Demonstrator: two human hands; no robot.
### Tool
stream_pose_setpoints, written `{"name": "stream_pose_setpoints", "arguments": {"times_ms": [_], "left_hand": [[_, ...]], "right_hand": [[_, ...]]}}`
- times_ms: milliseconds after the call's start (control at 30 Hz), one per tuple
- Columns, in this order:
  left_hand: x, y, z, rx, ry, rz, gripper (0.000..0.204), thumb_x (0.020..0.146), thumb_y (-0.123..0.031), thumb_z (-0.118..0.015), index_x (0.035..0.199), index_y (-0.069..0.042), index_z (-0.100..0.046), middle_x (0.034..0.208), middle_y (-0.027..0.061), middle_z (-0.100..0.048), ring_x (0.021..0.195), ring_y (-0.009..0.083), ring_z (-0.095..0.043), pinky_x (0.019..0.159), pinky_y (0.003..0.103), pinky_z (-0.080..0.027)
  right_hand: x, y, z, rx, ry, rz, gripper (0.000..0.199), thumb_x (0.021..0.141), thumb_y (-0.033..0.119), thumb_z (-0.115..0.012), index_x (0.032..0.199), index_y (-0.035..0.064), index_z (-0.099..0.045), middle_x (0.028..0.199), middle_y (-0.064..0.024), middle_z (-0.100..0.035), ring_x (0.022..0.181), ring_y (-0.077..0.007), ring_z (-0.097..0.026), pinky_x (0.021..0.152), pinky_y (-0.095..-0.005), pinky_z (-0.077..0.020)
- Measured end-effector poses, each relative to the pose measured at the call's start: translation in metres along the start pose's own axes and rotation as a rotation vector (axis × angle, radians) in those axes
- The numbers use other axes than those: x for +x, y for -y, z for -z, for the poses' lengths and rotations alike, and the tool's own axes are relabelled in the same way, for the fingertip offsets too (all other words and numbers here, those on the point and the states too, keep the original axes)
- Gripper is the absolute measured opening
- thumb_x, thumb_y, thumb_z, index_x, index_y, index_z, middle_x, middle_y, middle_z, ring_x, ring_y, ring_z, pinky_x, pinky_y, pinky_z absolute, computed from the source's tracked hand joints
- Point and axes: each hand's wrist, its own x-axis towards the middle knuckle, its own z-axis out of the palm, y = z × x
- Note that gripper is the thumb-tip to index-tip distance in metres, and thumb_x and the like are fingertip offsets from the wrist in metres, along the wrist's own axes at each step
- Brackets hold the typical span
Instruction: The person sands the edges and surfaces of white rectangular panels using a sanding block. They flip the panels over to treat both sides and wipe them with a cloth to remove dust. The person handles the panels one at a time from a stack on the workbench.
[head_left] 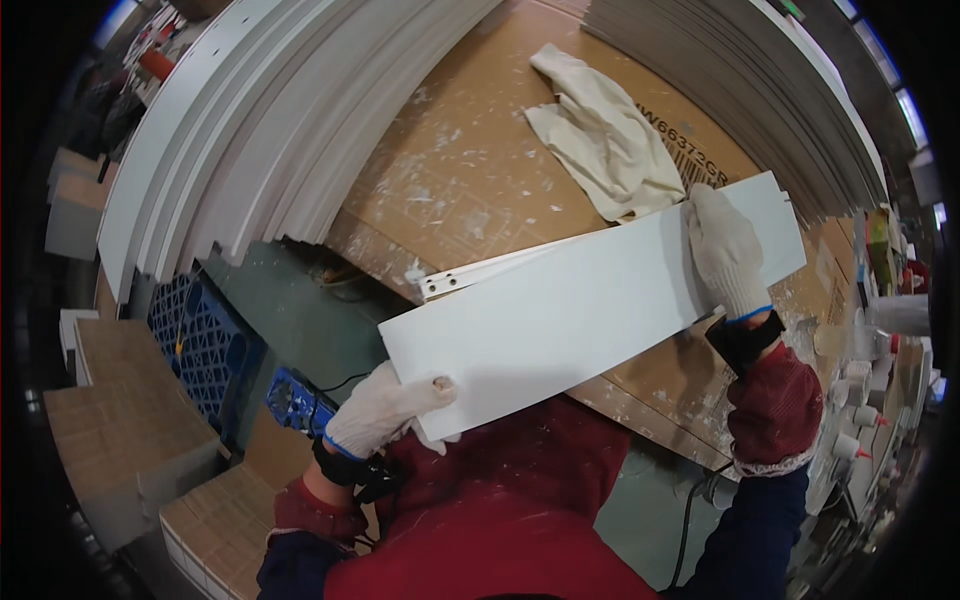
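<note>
A long white panel [560, 320] is tilted across the front of me, its right end farther away than its left. My left hand [385, 408], in a whitish knit glove, grips its near left corner, with the thumb on top and fingers underneath. My right hand [725, 250], gloved the same way, lies closed across the panel near its right end, at the far edge; its fingertips are hidden. Behind the panel a narrower white piece with small dark holes [450, 283] shows partly. A crumpled cream cloth [610, 140] lies just beyond.
Cardboard with white flecks [450, 170] covers the worktop. Stacked white panels [270, 120] stand at the left, and more boards [730, 80] at the far right. A blue plastic pallet [200, 340] and cardboard boxes [130, 410] sit lower left. Bottles with red tips [850, 445] stand at right.
</note>
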Motion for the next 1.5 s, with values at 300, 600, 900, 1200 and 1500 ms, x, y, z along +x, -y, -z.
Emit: {"name": "stream_pose_setpoints", "arguments": {"times_ms": [300,600,900,1200,1500], "left_hand": [[-0.008,0.006,0.018,0.119,0.281,-0.210,0.049,0.082,-0.022,-0.073,0.120,0.004,-0.055,0.098,0.0129,-0.066,0.090,0.0214,-0.066,0.075,0.031,-0.055],[-0.012,0.050,0.041,-0.371,0.424,-0.251,0.047,0.096,-0.019,-0.054,0.132,0.009,-0.044,0.123,0.0215,-0.058,0.111,0.0317,-0.060,0.092,0.042,-0.053],[0.011,0.060,0.048,-0.941,0.507,-0.140,0.105,0.089,-0.077,-0.026,0.137,0.016,-0.032,0.133,0.0340,-0.046,0.116,0.0446,-0.055,0.094,0.056,-0.049],[-0.002,0.050,0.044,-0.453,0.207,-0.165,0.085,0.098,-0.063,-0.026,0.126,0.014,-0.048,0.111,0.0277,-0.063,0.096,0.0375,-0.066,0.082,0.052,-0.055],[0.009,0.026,-0.004,0.085,-0.066,-0.175,0.046,0.088,-0.028,-0.059,0.107,0.013,-0.051,0.070,0.0212,-0.062,0.051,0.0270,-0.063,0.036,0.034,-0.050]], "right_hand": [[-0.073,0.206,-0.011,0.116,0.152,0.687,0.022,0.085,0.010,-0.052,0.105,0.0013,-0.052,0.083,-0.0121,-0.060,0.063,-0.0262,-0.066,0.053,-0.0368,-0.0524],[-0.082,0.164,-0.012,0.605,-0.047,0.441,0.021,0.087,0.012,-0.059,0.108,0.0091,-0.059,0.081,-0.0129,-0.063,0.072,-0.0316,-0.063,0.063,-0.0407,-0.0512],[-0.160,0.194,-0.016,0.209,0.020,0.725,0.025,0.084,0.014,-0.055,0.109,0.0125,-0.057,0.074,-0.0034,-0.057,0.057,-0.0207,-0.061,0.046,-0.0333,-0.0477],[-0.173,0.101,0.015,0.865,0.449,0.028,0.025,0.089,0.016,-0.062,0.112,0.0048,-0.065,0.089,-0.0143,-0.066,0.075,-0.0263,-0.065,0.071,-0.0333,-0.0519],[-0.208,-0.037,0.010,0.685,0.191,-0.502,0.028,0.093,0.024,-0.057,0.110,0.0040,-0.064,0.088,-0.0147,-0.066,0.083,-0.0299,-0.064,0.076,-0.0369,-0.0493]]}}
